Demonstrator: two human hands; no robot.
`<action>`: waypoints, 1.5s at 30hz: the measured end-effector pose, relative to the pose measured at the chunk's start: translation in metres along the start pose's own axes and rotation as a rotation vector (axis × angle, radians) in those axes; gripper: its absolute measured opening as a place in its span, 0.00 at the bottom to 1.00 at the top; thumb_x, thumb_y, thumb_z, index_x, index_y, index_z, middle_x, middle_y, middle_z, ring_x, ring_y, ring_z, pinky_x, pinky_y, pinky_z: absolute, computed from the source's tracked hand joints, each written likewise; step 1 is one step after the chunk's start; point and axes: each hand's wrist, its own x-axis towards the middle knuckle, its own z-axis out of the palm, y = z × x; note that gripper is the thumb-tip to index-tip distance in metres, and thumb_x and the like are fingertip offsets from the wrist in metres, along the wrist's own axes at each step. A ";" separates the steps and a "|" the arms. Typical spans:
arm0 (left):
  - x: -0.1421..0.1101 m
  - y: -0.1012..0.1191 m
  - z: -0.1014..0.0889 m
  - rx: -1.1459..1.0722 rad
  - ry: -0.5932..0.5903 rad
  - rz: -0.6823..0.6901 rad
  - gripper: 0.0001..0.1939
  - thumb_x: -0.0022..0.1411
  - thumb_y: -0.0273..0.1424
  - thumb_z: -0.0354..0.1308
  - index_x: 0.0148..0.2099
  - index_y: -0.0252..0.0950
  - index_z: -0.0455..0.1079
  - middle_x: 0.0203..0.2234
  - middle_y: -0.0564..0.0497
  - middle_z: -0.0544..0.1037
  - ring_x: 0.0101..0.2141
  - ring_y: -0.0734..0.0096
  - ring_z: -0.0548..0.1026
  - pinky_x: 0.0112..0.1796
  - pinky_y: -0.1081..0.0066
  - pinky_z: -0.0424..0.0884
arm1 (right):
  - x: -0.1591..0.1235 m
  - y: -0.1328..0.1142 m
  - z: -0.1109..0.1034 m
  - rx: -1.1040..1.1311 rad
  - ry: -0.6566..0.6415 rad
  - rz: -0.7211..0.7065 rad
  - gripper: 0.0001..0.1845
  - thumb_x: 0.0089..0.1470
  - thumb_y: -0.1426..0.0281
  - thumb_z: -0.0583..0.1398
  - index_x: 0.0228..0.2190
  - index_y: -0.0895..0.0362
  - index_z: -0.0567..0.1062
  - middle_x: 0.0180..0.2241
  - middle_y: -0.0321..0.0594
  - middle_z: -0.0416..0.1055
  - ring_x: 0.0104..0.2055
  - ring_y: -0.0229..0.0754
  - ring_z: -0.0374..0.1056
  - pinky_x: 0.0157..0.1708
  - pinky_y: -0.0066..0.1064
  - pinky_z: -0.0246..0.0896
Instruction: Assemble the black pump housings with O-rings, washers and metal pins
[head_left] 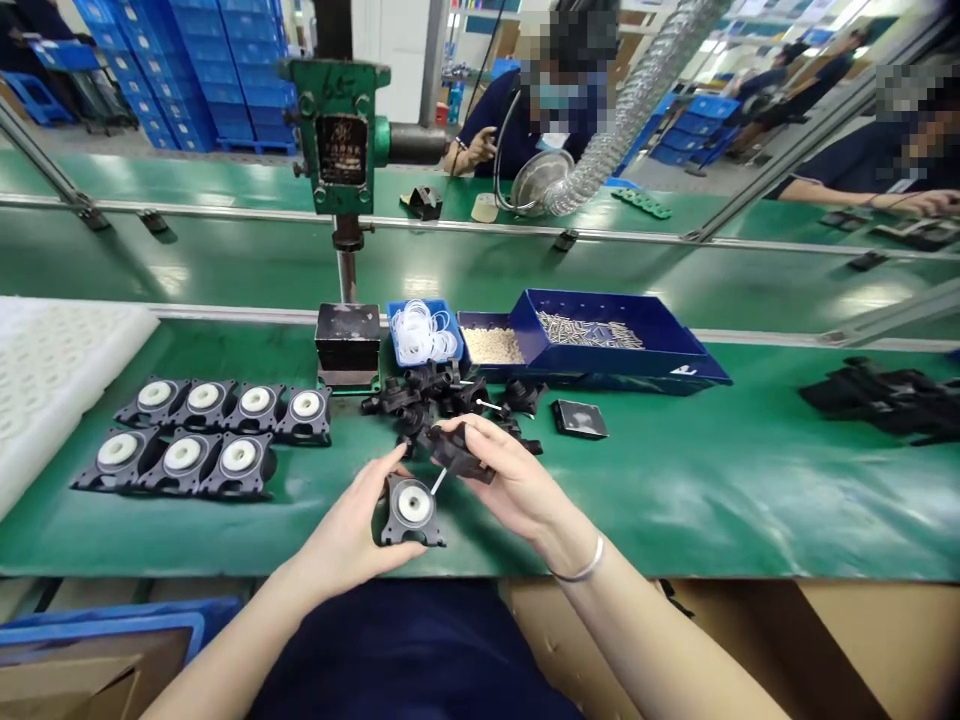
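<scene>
My left hand point(346, 528) grips a square black housing point(412, 533) between thumb and fingers, low over the front of the bench. A white ring point(403, 503) sits in its round middle. Just right of it, my right hand point(517, 478) is closed on a black plastic part point(465, 455). From that part a thin pale pin point(439, 481) slants down to the housing's upper right edge; I cannot tell whether they touch. Behind my hands lies a pile of loose black plastic parts point(409, 393). At the left, several like housings point(255, 425) with white rings stand in two rows.
A green press point(335, 140) rises over a black block point(348, 335). Behind the pile are a blue tray of white rings point(424, 332) and a dark blue bin point(637, 370) of metal pins. A black block point(580, 419) lies right; white foam point(60, 370) left. Co-workers sit opposite.
</scene>
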 end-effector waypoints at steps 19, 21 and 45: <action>-0.010 -0.011 0.028 -0.172 0.109 -0.030 0.53 0.54 0.35 0.71 0.72 0.54 0.41 0.60 0.47 0.67 0.61 0.53 0.68 0.62 0.50 0.66 | -0.001 0.012 0.010 0.184 0.145 0.156 0.20 0.55 0.50 0.64 0.37 0.53 0.80 0.40 0.41 0.78 0.47 0.48 0.74 0.60 0.46 0.61; -0.010 -0.012 0.028 -0.162 0.104 -0.020 0.53 0.55 0.35 0.71 0.72 0.56 0.40 0.60 0.48 0.67 0.62 0.54 0.67 0.62 0.50 0.65 | 0.001 0.011 0.008 0.212 0.159 0.203 0.22 0.55 0.48 0.64 0.36 0.55 0.80 0.41 0.44 0.79 0.47 0.49 0.75 0.60 0.45 0.61; -0.009 -0.006 0.029 -0.072 0.119 0.026 0.50 0.57 0.36 0.68 0.72 0.49 0.42 0.65 0.43 0.62 0.65 0.52 0.62 0.64 0.51 0.62 | -0.030 0.038 0.004 -1.209 -0.090 -0.566 0.13 0.59 0.68 0.64 0.46 0.49 0.73 0.51 0.46 0.60 0.57 0.52 0.61 0.55 0.51 0.61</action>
